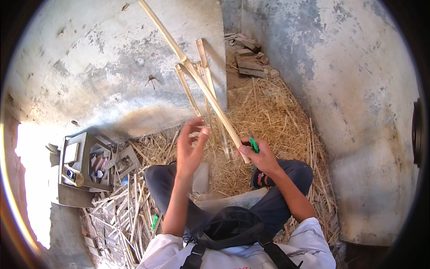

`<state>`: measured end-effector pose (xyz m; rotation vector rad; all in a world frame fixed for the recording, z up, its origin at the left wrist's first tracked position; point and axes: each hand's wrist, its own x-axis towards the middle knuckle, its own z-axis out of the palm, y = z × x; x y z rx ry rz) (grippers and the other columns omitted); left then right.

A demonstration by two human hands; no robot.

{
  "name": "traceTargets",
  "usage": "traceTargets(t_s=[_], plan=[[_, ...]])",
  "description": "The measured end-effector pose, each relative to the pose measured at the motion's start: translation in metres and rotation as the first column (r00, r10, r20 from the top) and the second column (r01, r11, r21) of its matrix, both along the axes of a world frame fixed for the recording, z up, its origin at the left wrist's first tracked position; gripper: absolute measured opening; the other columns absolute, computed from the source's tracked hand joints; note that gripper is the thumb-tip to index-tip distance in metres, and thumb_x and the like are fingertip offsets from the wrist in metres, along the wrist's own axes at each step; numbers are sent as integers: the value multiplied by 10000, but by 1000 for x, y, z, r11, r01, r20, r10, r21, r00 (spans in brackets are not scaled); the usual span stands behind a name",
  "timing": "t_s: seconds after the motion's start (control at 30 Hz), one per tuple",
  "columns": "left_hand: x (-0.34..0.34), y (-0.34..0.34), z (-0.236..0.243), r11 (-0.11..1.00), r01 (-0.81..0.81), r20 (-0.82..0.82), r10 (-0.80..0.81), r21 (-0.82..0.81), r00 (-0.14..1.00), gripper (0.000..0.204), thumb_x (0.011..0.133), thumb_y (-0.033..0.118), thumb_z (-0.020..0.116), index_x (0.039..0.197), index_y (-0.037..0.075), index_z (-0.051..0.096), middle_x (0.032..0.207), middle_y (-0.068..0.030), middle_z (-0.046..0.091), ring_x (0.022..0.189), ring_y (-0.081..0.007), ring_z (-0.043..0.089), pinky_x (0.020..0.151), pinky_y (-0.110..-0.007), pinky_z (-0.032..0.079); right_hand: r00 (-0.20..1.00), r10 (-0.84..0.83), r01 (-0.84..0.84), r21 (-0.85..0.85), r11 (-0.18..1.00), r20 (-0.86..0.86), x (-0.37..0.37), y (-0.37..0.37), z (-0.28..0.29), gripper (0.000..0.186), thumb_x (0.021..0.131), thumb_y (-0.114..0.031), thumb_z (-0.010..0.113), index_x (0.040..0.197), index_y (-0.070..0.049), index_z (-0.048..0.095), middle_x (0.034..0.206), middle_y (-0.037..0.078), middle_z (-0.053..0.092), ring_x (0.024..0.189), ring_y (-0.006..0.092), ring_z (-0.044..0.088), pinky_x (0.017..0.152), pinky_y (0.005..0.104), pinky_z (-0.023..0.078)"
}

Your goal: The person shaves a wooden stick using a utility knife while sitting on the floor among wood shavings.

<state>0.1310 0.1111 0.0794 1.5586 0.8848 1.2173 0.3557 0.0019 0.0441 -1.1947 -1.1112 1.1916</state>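
A long pale bamboo strip (215, 101) slants from the upper middle down into my right hand (262, 157), whose fingers and thumb grip its lower end along with a green-handled blade (253, 144). My left hand (191, 145) is raised to the left of the strip's lower half, fingers apart and slightly curled, with nothing visible held. Behind it, shorter split bamboo pieces (187, 89) lean against the pale wall (112, 54).
Straw (260, 107) covers the floor around my crossed legs (291, 175). A small cabinet (67, 188) holding clutter stands at left, above scattered slats (121, 210) and a green object (154, 221). Broken bricks (248, 65) lie in the far corner, and a mottled wall (367, 112) rises at right.
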Motion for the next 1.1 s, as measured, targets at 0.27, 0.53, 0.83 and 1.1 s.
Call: traceTargets(t_s=[0.27,0.53,0.83,1.1], plan=[[29,-2,-22,981,193,-66,-192,0,979,218,1066,166,714,1238,41,761,1203,-57,768,1030,-135,694,852,-315,520,997,72,-73,-60,995,-19,-12,6,-6,287,1079,-198,702,1296,-12,717,992,22,774,856,75,622,771,282,508],[15,-7,-15,970,217,32,-215,-105,976,209,1121,111,584,1277,-12,649,1106,-109,748,959,-149,712,885,-340,580,967,-124,93,144,985,223,-9,4,-8,196,1031,-185,758,1146,-27,767,864,-20,697,742,65,565,683,275,462],[-1,-42,-17,978,148,-134,-168,-146,977,191,1129,141,567,1224,-19,610,825,-83,681,703,-136,650,641,-327,530,873,-282,201,233,951,397,14,1,9,238,1016,-232,794,1159,-45,763,780,-40,625,679,44,503,640,253,416],[-13,-66,-48,976,216,-321,-212,-25,923,177,1107,123,583,1233,2,610,763,-165,620,639,-269,616,615,-430,474,952,-301,278,256,926,54,3,15,15,485,1077,-242,724,1503,-27,639,955,-8,769,797,49,627,734,265,518]])
